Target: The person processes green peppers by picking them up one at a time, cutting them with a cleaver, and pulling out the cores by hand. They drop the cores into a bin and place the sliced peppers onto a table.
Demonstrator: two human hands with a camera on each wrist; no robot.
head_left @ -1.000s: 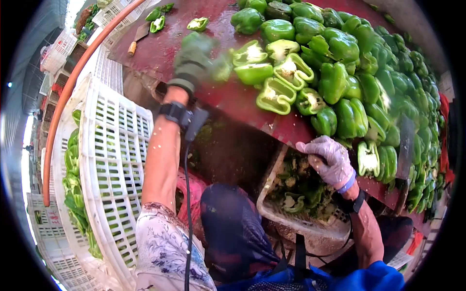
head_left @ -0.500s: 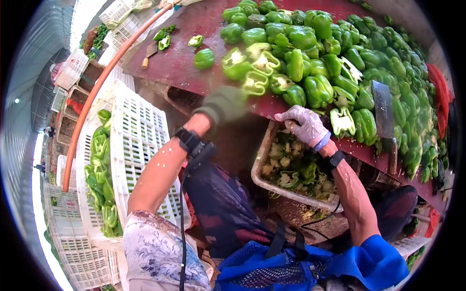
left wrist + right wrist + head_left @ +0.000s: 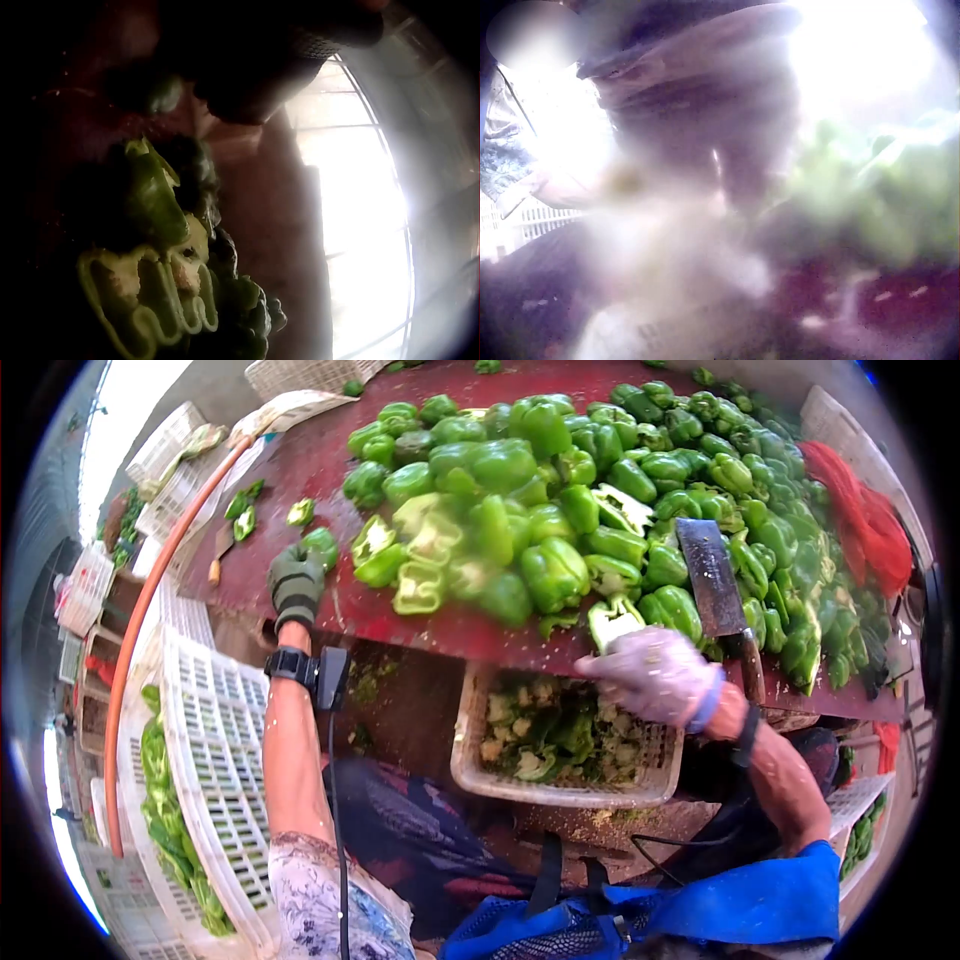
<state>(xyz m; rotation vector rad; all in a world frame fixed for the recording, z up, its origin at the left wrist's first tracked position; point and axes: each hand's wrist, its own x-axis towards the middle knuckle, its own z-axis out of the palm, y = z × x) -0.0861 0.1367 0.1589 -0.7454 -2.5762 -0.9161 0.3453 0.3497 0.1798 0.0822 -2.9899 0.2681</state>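
My left hand [image 3: 297, 582], in a dark green striped glove, reaches to a whole green bell pepper [image 3: 320, 547] at the left of the red table [image 3: 350, 600]. Its fingertips are right at the pepper's side; in the left wrist view the dark glove [image 3: 251, 82] hangs near that pepper [image 3: 163, 94]. My right hand [image 3: 655, 675], in a thin pale glove, is blurred at the table's front edge, above a white basket [image 3: 462, 745] of cores and scraps. I cannot tell whether it pinches anything. Beside it stands a cut pepper half [image 3: 612, 622]. More halves [image 3: 418, 588] lie between the hands.
A large heap of green peppers [image 3: 560, 570] covers the table's middle and right. A cleaver [image 3: 708, 575] lies on it, handle toward the front. A small knife [image 3: 217, 555] lies at far left. A white crate [image 3: 215, 740] stands left of my forearm, below an orange hose [image 3: 150, 620].
My left hand swung right and toward me, leaving the whole pepper on the table, then went back left to it. My right hand stays by the front edge. The head view has shifted.
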